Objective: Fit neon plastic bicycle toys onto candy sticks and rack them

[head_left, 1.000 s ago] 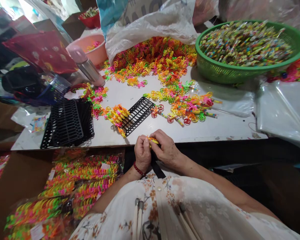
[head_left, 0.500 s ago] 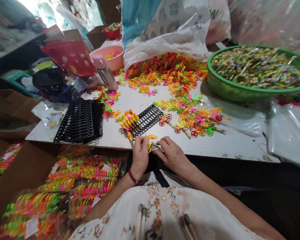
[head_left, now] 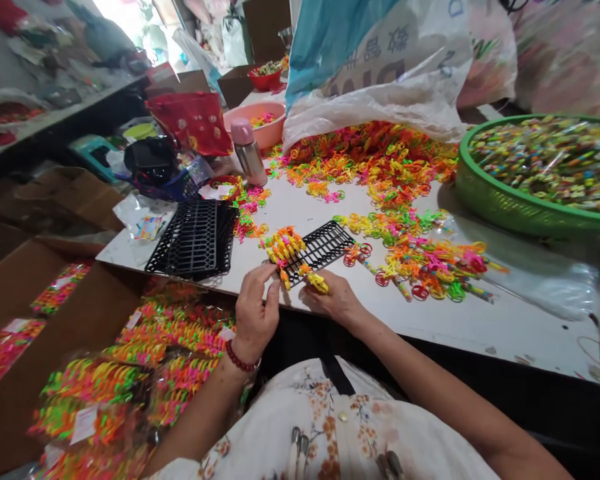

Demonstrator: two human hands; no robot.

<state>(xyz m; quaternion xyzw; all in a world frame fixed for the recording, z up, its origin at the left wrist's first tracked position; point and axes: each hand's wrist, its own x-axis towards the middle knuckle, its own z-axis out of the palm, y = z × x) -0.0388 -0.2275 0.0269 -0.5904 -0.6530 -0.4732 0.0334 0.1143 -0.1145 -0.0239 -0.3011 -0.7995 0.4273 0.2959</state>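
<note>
At the near edge of the white table my right hand pinches a small yellow plastic toy piece against the near end of a black slotted rack. Several yellow and orange pieces stand in the rack's left end. My left hand, with a red bead bracelet at the wrist, hovers just left of the rack. Its fingers are loosely curled and apart, with nothing in them.
Loose neon pieces lie in heaps across the table. A green basket of wrapped sticks stands at the right, a stack of black racks at the left, a pink flask behind. Bagged neon toys fill a box below the table.
Both hands have moved from the table edge up to the rack. The left hand has let go of the yellow piece, and the right hand now sets it at the rack. The camera has swung left.
</note>
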